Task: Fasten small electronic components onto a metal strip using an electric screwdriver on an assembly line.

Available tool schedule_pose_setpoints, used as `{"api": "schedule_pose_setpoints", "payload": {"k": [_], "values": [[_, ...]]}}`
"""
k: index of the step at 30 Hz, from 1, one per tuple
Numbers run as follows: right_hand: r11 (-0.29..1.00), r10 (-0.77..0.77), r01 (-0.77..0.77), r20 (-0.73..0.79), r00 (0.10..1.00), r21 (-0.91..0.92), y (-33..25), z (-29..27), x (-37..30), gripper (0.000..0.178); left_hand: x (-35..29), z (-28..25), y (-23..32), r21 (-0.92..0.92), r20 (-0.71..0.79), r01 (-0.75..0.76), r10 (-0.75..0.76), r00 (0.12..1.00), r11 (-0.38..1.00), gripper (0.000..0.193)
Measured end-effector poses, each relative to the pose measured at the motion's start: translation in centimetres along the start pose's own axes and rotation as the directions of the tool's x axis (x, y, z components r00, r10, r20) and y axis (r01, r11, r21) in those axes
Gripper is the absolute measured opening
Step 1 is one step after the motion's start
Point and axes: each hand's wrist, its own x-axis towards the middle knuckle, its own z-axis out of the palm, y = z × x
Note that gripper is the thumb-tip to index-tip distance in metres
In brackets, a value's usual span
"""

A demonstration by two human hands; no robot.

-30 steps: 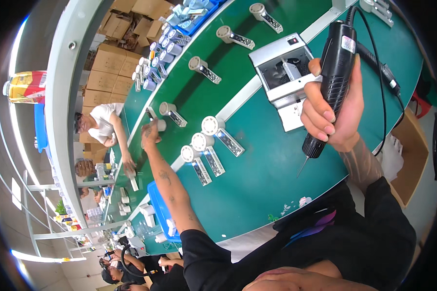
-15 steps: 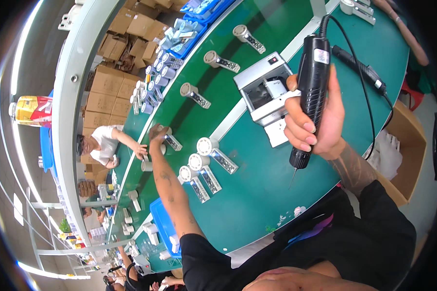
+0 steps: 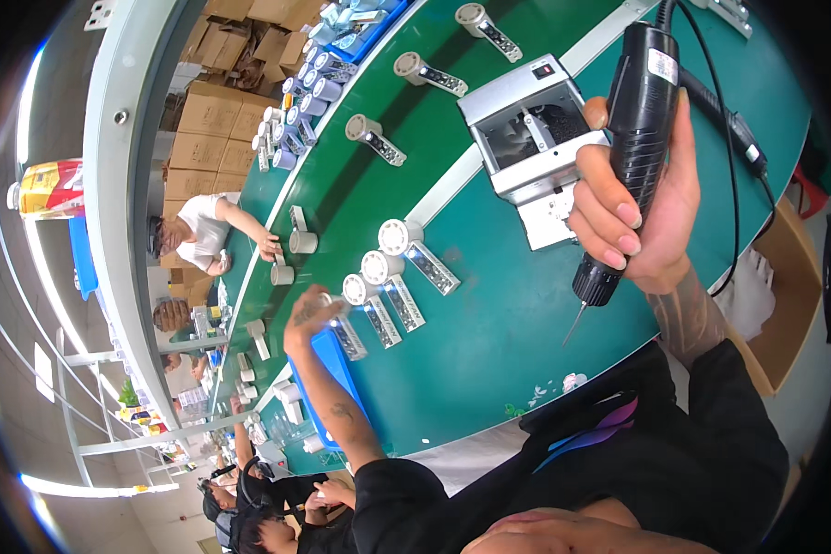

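My right hand (image 3: 660, 208) is wrapped round a black electric screwdriver (image 3: 642, 148), its thin bit pointing down over the green bench. At the left end of a row, my left hand (image 3: 310, 319) grips the round head of a white fan-shaped unit (image 3: 349, 340), blurred by motion, with a bare circuit board in its handle. Beside it in the row lie similar units (image 3: 381, 319), round heads away from me and boards facing up. Nearest my right hand stands a grey metal box that looks like a screw feeder (image 3: 535, 129), with an open top.
More such units (image 3: 376, 138) lie along the darker green strip beyond the metal rail. A blue tray (image 3: 337, 369) sits left of the row. A second black screwdriver (image 3: 734, 129) lies at the right, near a cardboard box (image 3: 785, 295). Across the bench a co-worker (image 3: 203, 226) handles units.
My left hand has brought a unit from the far strip toward me, to the left end of the row. The screwdriver stays in my right hand; the view has shifted somewhat.
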Motion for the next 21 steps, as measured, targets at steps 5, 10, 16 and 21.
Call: {"api": "schedule_pose_setpoints", "payload": {"k": [5, 10, 16, 21], "values": [[0.999, 0.0, 0.0, 0.007, 1.0, 0.038, 0.0, -0.2, 0.1, 0.072, 2.1, -0.8, 1.6, -0.047, 0.063, 0.076, -0.073, 0.995, 0.996, 0.064], [1.0, -0.016, 0.016, -0.033, 0.999, -0.009, -0.5, -0.4, -0.2, 0.071, 12.1, -6.9, 8.1, 0.028, -0.203, -0.205, 0.206, 0.957, 0.978, 0.054], [1.0, 0.002, -0.003, -0.118, 0.993, -0.005, -0.9, 0.6, 0.0, 0.076, 25.2, -2.3, 13.6, 0.15, -0.363, -0.638, 0.642, 0.675, 0.755, 0.069], [0.959, -0.278, 0.252, -0.267, 0.923, -0.129, -2.0, 1.5, 0.9, 0.068, 23.9, -3.6, 13.0, 0.055, -0.331, -0.741, 0.712, 0.619, 0.67, 0.061]]}}
